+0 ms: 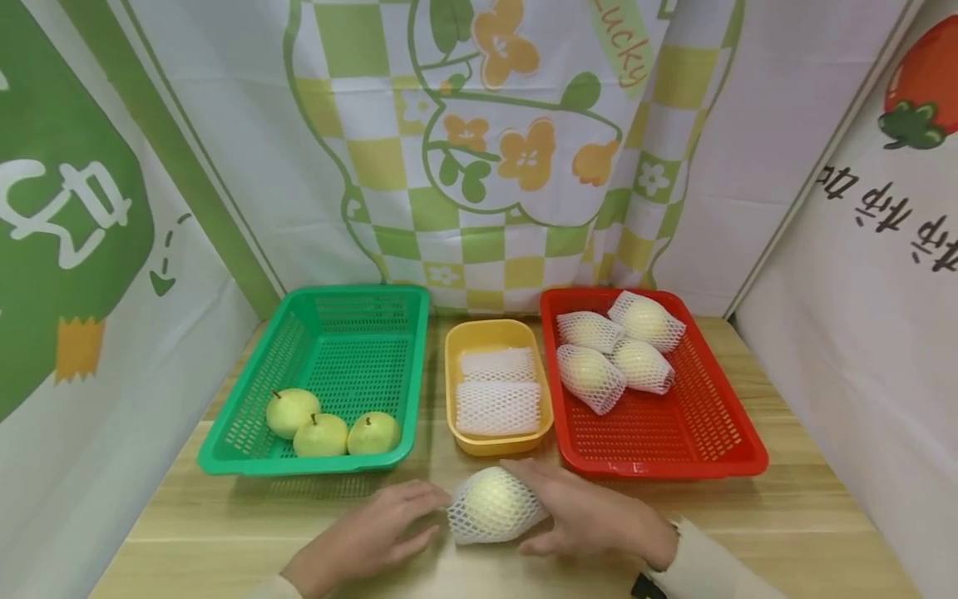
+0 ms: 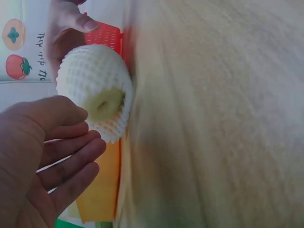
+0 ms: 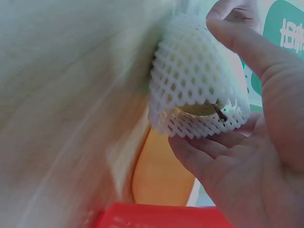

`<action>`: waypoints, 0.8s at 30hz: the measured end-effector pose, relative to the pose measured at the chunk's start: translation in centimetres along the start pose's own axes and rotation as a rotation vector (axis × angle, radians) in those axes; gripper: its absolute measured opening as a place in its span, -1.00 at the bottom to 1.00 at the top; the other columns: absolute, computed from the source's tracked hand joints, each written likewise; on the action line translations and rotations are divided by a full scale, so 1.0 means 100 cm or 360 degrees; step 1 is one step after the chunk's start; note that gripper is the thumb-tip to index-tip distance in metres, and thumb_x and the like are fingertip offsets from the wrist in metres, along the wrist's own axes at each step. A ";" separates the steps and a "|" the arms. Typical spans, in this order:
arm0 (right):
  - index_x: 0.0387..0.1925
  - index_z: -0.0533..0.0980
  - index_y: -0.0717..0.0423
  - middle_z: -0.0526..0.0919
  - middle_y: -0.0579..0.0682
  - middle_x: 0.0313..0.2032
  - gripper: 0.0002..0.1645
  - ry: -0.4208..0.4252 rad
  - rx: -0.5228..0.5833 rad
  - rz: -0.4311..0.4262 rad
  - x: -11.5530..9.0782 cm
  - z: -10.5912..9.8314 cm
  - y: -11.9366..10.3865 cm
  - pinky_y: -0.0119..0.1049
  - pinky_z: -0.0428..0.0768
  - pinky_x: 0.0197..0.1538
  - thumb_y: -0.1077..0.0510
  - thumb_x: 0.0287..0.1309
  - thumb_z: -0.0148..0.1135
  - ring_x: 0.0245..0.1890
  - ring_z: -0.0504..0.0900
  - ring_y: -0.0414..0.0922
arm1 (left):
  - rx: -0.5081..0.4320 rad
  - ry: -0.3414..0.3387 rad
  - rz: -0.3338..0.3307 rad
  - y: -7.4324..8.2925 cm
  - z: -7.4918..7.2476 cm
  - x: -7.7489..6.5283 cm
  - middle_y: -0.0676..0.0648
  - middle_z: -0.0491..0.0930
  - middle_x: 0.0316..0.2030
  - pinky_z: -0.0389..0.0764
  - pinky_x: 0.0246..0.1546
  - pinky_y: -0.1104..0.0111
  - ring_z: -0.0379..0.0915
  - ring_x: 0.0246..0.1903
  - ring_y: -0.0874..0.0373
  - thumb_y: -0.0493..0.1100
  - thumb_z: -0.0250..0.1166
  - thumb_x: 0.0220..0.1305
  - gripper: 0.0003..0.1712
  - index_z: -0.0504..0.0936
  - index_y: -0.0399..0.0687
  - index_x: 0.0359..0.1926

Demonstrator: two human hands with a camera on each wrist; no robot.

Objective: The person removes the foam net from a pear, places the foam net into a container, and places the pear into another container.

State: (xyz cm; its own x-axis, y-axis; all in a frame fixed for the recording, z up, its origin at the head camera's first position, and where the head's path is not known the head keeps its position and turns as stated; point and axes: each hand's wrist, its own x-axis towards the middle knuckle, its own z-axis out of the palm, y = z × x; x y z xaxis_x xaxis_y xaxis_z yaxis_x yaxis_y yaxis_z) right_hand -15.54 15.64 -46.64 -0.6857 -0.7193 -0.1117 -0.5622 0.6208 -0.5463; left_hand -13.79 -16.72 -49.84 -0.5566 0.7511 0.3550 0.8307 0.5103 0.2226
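A pear in a white foam net [image 1: 496, 505] lies on its side close over the tabletop, between the two hands. My right hand [image 1: 591, 509] holds it from the right, fingers behind it and thumb on the near side. The stem end of the netted pear [image 3: 199, 80] faces the right palm, inside the net's open mouth. To the left, my left hand [image 1: 374, 532] has its fingers loosely extended, fingertips right at the net's edge. In the left wrist view, the pear's blossom end shows through the net opening beside the left thumb [image 2: 66, 111].
A green basket [image 1: 217, 445] at left holds 3 bare pears [image 1: 320, 435]. The yellow bin [image 1: 497, 447] in the middle contains white foam nets [image 1: 497, 408]. At right, a red basket [image 1: 718, 424] holds several netted pears [image 1: 644, 366]. Printed cloth walls [image 1: 516, 249] enclose the wooden table [image 1: 808, 532].
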 end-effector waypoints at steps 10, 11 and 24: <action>0.60 0.23 0.15 0.38 0.07 0.55 0.01 0.0117 0.0043 0.0049 -0.005 0.007 0.009 0.13 0.40 0.56 -0.24 0.34 0.38 0.54 0.40 0.05 | -0.0256 0.0027 -0.0089 -0.001 0.011 0.012 0.08 0.79 -0.03 0.78 0.05 0.26 0.73 -0.04 0.21 -0.19 0.44 0.35 -0.73 0.77 0.02 0.06; 0.60 0.24 0.14 0.40 0.05 0.54 0.01 0.0123 0.0047 0.0043 -0.005 0.007 0.009 0.12 0.42 0.55 -0.23 0.34 0.39 0.52 0.42 0.04 | -0.0267 0.0042 -0.0084 -0.001 0.012 0.013 0.05 0.79 0.02 0.78 0.08 0.22 0.74 0.00 0.17 -0.20 0.44 0.35 -0.69 0.76 0.02 0.10; 0.61 0.24 -0.03 0.46 -0.10 0.50 -0.06 0.0177 0.0094 -0.0108 -0.002 0.011 0.013 -0.05 0.51 0.51 -0.24 0.37 0.33 0.46 0.50 -0.11 | -0.0390 -0.0101 -0.0301 0.001 0.023 0.038 -0.23 0.49 0.45 0.47 0.44 -0.11 0.44 0.44 -0.20 -0.10 0.55 0.15 -0.09 0.43 -0.20 0.50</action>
State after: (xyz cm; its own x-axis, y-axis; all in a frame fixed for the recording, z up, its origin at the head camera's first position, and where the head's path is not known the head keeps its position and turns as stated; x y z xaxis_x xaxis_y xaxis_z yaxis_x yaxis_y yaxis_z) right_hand -15.60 16.27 -48.23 -0.6959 -0.7179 0.0177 -0.5831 0.5504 -0.5975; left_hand -15.88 -12.83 -50.60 -0.6946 0.6813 0.2308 0.6869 0.5329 0.4942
